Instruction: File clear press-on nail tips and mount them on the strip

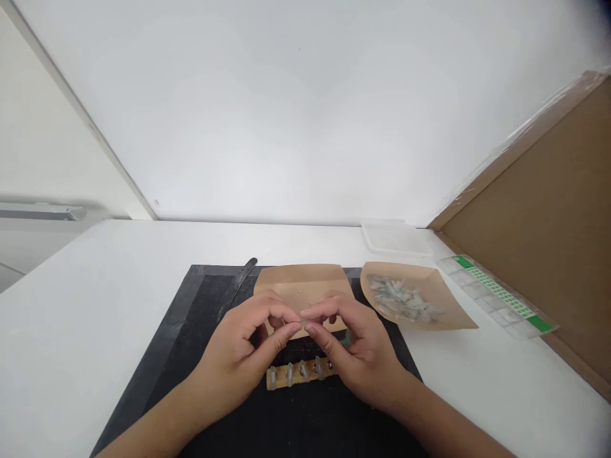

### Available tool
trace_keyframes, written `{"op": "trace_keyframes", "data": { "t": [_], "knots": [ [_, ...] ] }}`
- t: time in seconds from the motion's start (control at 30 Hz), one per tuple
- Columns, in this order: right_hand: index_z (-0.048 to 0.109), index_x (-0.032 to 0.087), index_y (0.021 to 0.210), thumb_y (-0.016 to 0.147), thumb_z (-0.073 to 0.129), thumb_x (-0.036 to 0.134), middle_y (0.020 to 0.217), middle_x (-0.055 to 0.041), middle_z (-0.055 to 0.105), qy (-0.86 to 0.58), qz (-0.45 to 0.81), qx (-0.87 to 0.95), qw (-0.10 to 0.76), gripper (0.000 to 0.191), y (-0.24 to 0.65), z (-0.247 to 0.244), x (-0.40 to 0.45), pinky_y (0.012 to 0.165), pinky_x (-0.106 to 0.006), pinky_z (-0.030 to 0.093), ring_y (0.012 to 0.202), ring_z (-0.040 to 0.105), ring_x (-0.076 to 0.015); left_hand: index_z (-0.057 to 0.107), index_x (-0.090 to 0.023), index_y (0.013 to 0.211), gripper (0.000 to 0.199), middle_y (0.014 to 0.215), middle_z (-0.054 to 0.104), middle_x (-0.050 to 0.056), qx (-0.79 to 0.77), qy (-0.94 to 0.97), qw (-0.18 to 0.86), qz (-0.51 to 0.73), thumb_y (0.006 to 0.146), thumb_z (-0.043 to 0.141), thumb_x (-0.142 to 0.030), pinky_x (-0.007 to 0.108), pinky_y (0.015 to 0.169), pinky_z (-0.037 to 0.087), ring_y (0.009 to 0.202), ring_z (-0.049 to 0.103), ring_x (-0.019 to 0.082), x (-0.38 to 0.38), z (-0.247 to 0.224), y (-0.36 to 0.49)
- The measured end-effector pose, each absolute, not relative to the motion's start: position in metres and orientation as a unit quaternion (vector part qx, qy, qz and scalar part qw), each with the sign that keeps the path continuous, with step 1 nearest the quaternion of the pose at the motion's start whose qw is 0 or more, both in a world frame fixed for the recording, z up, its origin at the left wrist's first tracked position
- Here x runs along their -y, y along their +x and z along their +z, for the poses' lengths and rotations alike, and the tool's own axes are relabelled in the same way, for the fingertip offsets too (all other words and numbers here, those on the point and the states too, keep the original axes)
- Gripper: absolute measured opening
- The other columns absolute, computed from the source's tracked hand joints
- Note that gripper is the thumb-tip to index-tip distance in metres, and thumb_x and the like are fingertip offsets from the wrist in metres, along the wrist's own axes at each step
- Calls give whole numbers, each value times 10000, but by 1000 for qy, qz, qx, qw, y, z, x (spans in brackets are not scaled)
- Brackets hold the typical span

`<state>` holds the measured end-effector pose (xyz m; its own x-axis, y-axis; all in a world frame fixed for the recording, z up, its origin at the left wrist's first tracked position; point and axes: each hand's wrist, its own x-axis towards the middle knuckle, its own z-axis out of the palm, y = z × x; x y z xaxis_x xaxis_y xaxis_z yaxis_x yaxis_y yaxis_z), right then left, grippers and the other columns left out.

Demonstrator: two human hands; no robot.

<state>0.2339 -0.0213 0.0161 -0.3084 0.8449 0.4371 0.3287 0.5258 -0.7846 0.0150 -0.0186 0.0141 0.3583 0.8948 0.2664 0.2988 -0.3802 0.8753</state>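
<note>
the left hand point(248, 331) and the right hand point(358, 340) meet over the brown paper tray point(300, 275), each with thumb and index finger almost closed, pinching between them a tiny pale piece point(303, 323). its long axis is too small to tell. below these fingertips in the view, the wooden strip point(296, 374) with at least 4 clear pieces point(289, 374) lies on the black mat point(296, 426), running left to right. the right hand is nearer, hiding its right end.
</note>
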Motion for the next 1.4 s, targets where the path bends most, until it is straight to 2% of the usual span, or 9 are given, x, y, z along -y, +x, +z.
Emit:
{"op": "trace_keyframes", "data": {
  "t": [0.27,0.57,0.77,0.97,1.07,1.13,1.23,1.3,1.4],
  "knots": [
    [772,257,1023,987,700,263,903,2,763,-394,346,726,445,80,232,19,20,767,-285,541,824,710,-145,724,-232,962,193,875,658,-37,-392,709,441,387,1054,572,-306,181,580,513,517,603,27,21,15,17],
    [784,223,940,966,724,311,846,-8,758,-417,409,685,435,109,230,23,23,742,-276,543,779,702,-144,720,-229,957,233,844,650,-42,-389,731,415,378,1072,529,-298,168,607,517,506,586,17,19,19,16],
    [775,228,924,963,728,327,824,-2,749,-423,430,674,427,117,230,24,23,721,-269,539,752,693,-139,710,-218,950,298,856,644,-27,-421,662,516,345,1052,552,-448,123,385,374,424,489,7,20,19,15],
    [757,224,933,971,725,359,811,1,734,-415,474,647,428,144,231,21,23,707,-261,549,729,686,-132,682,-210,953,340,869,643,-21,-427,649,534,333,1040,542,-508,124,364,373,415,484,12,20,21,14],
    [743,225,941,974,722,371,787,6,717,-425,482,631,434,151,232,20,22,699,-259,552,719,679,-129,647,-205,924,332,833,638,-30,-445,685,458,350,1059,507,-474,160,418,416,411,502,25,18,21,13],
    [736,229,940,970,726,379,780,10,707,-430,486,621,440,153,232,19,22,696,-258,559,717,680,-129,632,-211,927,309,827,654,-28,-477,722,344,365,1077,470,-427,196,519,480,476,566,56,15,17,10],
    [734,235,945,966,727,390,785,10,701,-433,487,615,444,157,232,18,22,694,-259,566,721,685,-129,636,-230,1030,257,881,711,-3,-552,748,130,345,1091,420,-356,259,696,540,725,698,145,4,6,0],
    [731,229,938,965,726,400,787,6,699,-440,483,614,443,173,233,17,22,683,-259,565,713,681,-129,636,-229,1151,282,1023,749,32,-594,754,-8,279,1095,374,-315,300,775,556,924,724,199,-4,-3,-9],
    [729,222,934,965,722,414,804,-2,698,-447,468,618,447,194,234,17,21,675,-263,564,708,676,-130,683,-173,1136,329,1081,741,115,-618,746,-56,242,1065,375,-264,415,901,543,1047,680,300,-14,-13,-21]
  ]
}}
